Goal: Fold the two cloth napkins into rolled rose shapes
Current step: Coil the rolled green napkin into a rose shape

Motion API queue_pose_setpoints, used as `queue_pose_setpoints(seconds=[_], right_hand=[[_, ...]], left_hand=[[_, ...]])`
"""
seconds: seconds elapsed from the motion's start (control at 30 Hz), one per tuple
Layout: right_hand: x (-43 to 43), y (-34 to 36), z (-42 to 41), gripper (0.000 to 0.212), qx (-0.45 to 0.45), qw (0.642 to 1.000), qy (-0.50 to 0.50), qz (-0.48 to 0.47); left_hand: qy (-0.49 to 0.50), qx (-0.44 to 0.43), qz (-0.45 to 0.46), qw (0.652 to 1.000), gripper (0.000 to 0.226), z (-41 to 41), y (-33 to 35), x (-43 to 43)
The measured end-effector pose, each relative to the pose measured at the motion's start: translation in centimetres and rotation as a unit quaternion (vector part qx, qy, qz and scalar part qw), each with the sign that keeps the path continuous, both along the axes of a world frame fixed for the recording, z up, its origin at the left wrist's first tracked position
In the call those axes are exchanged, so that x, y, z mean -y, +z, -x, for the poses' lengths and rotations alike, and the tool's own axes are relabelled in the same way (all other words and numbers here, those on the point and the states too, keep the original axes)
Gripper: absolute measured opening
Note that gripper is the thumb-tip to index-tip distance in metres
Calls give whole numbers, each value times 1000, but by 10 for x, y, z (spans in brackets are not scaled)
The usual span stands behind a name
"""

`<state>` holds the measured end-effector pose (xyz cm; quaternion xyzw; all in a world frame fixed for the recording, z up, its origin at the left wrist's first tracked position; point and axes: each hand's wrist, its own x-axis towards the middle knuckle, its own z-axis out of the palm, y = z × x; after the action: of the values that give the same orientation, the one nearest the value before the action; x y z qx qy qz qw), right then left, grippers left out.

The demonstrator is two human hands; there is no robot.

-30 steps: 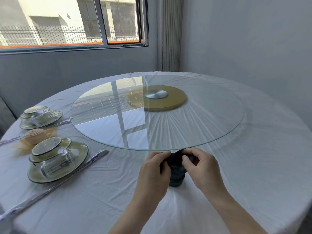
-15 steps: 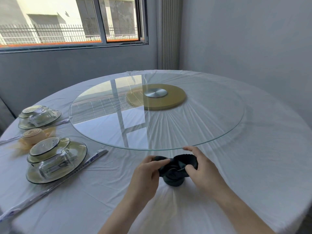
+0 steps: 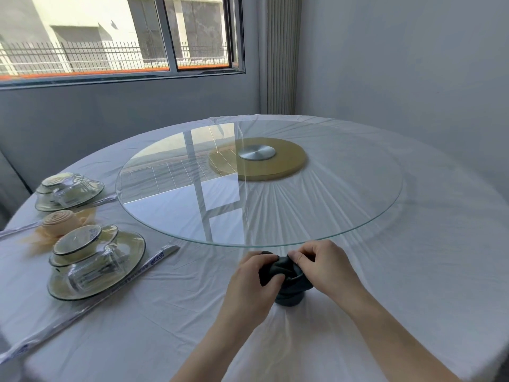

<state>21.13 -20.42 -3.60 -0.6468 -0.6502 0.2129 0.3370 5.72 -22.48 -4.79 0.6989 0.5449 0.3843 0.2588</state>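
A dark teal napkin (image 3: 289, 295), rolled upright, stands on the white tablecloth just in front of the glass turntable's near edge. My left hand (image 3: 253, 279) grips its left side with curled fingers. My right hand (image 3: 322, 267) pinches a fold of the cloth at the top right. The hands hide most of the roll's upper part. A peach napkin (image 3: 59, 220) shaped as a rolled rose with spread leaves lies at the left between two place settings.
The round glass turntable (image 3: 358, 188) on a gold base (image 3: 286, 164) fills the middle of the table. Two place settings, a nearer one (image 3: 129, 260) and a farther one (image 3: 93, 193), hold upturned bowls and glasses. Wrapped chopsticks (image 3: 157, 260) lie beside the nearer plate.
Both hands stayed on the dark napkin, working its top folds; the right hand shifted to pinch a fold at the top, and the left closed further around the left side.
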Motion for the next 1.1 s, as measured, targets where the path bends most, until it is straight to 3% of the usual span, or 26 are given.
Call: queue_pose_setpoints(seconds=[0.27, 0.53, 0.7, 0.77, 0.83, 0.9, 0.97, 1.03, 1.1], right_hand=[[-15, -21, -6, 31, -35, 999, -6, 37], [-13, -31, -7, 29, -33, 997, -58, 34], [-5, -26, -12, 22, -130, 989, -56, 47], [5, -22, -13, 24, -160, 982, -65, 70], [18, -22, -13, 30, -127, 986, -68, 84], [28, -26, -10, 38, -31, 994, -68, 75], [32, -29, -7, 37, -26, 995, -73, 70], [35, -28, -5, 28, -92, 990, -77, 70], [40, -28, -3, 35, -142, 984, -89, 60]], left_hand=[[-63, -46, 10, 997, 47, 8, -7, -2], [-64, -51, 56, 995, 49, 18, -14, -5], [-88, -116, 53, 988, 54, 19, -3, -2], [-88, -179, 34, 979, 52, 20, 2, 0], [-81, -296, 7, 952, 43, 20, 6, 2], [-88, -361, -1, 929, 36, 19, 8, 1], [-100, -385, 1, 917, 39, 16, 9, -1], [-118, -380, 7, 917, 52, 14, 8, -3], [-145, -351, 15, 925, 62, 12, 7, -2]])
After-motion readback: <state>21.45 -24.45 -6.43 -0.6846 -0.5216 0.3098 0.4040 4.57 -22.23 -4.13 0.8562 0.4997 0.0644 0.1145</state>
